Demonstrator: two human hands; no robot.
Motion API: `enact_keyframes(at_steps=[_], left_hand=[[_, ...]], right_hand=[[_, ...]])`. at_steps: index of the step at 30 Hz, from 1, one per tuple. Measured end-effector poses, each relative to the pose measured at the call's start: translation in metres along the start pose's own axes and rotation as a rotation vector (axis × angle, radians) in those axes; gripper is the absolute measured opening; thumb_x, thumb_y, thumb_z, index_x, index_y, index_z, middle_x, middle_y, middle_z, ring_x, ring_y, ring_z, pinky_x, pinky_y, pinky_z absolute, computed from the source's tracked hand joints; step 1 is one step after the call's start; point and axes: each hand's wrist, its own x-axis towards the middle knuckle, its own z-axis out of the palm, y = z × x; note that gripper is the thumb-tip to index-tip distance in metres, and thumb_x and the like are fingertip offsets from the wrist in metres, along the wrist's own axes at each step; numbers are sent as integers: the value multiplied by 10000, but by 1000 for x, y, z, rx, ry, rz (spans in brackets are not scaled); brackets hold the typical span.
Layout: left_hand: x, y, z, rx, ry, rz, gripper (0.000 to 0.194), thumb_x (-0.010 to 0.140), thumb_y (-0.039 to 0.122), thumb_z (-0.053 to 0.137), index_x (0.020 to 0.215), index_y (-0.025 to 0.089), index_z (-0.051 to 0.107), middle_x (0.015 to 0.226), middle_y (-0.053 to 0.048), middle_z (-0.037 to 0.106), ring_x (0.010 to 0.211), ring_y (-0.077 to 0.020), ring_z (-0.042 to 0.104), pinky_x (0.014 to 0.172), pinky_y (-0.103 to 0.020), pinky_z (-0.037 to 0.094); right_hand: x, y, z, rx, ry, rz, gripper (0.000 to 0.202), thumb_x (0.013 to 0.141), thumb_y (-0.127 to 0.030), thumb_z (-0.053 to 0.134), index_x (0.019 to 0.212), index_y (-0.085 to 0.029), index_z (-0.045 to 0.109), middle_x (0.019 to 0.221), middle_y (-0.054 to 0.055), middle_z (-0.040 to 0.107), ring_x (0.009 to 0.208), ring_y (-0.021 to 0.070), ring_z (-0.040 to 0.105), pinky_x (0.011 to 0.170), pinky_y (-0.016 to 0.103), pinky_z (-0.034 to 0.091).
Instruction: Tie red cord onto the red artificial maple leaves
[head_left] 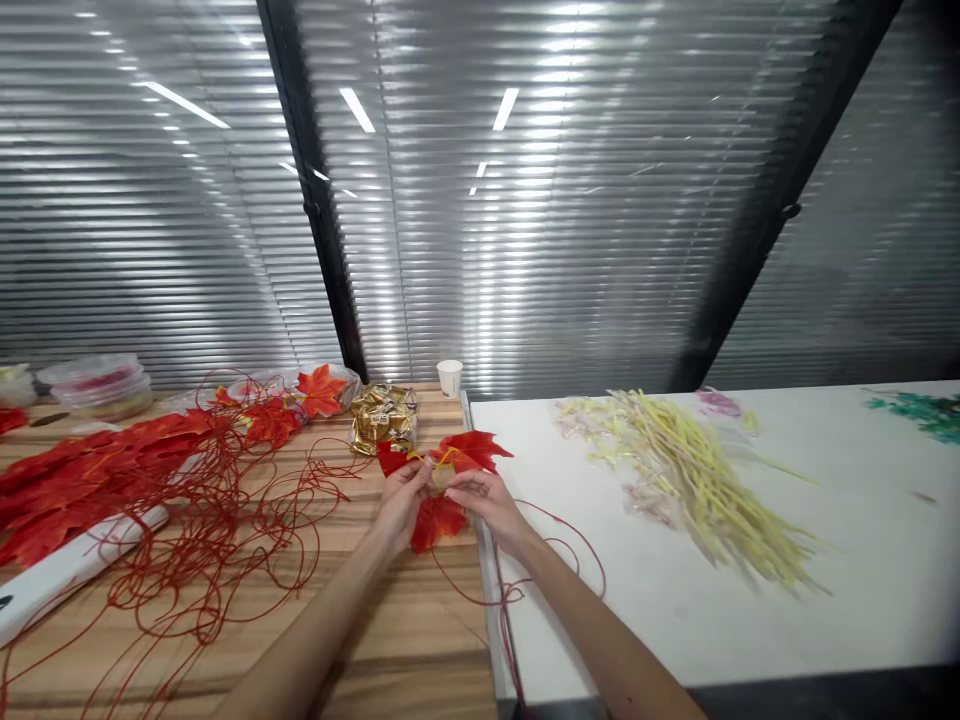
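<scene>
My left hand [404, 497] is closed in a pinch at the middle of a small bunch of red artificial maple leaves [471, 451]. Facing it, my right hand [489, 503] has its thumb and fingertips pressed together beside the same bunch; what exactly they pinch is too small to make out. A thin yellow strip [448, 455] shows between the hands, against the leaves. One leaf [437, 522] hangs below the fingers. From around the bunch, a dark red cord [469, 598] runs down and loops to the right over the table joint.
On the wooden table's left lie a tangle of red cord [217, 530], a pile of red leaves [97, 465], a white bar-shaped object [90, 560] and clear tubs [101, 385]. Gold packets [382, 418] and a paper cup [450, 377] stand behind. Yellow strips [697, 480] lie on the white table.
</scene>
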Motion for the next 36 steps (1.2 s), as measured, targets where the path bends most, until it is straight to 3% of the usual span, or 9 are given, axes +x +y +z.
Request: enact_keyframes(at_steps=[11, 19, 30, 36], left_hand=[[-9, -10, 6, 133, 8, -30, 251, 480, 231, 780, 659, 104, 658, 661, -51, 661, 620, -123, 580, 646, -235, 436], [-8, -11, 6, 172, 11, -19, 253, 476, 249, 781, 632, 109, 640, 615, -25, 636, 573, -96, 554, 606, -207, 425], [-4, -12, 2, 187, 30, -22, 264, 493, 249, 774, 659, 103, 629, 630, -35, 649, 570, -97, 568, 570, -195, 426], [-3, -11, 3, 341, 22, 59, 262, 509, 273, 759, 655, 93, 636, 631, -53, 649, 548, -113, 562, 521, -201, 420]], right_hand=[[6, 11, -2, 65, 62, -48, 219, 568, -310, 746, 717, -172, 665, 776, 35, 673, 749, 170, 608, 755, 318, 456], [5, 13, -2, 34, 62, -42, 218, 564, -322, 744, 712, -177, 676, 738, 26, 670, 712, 166, 606, 745, 324, 455], [6, 14, -2, -49, 15, -81, 216, 636, -330, 695, 787, -176, 687, 832, 63, 683, 793, 199, 618, 788, 357, 451], [10, 20, -7, -87, 31, -101, 190, 636, -329, 688, 750, -178, 677, 813, 55, 684, 777, 198, 622, 781, 356, 459]])
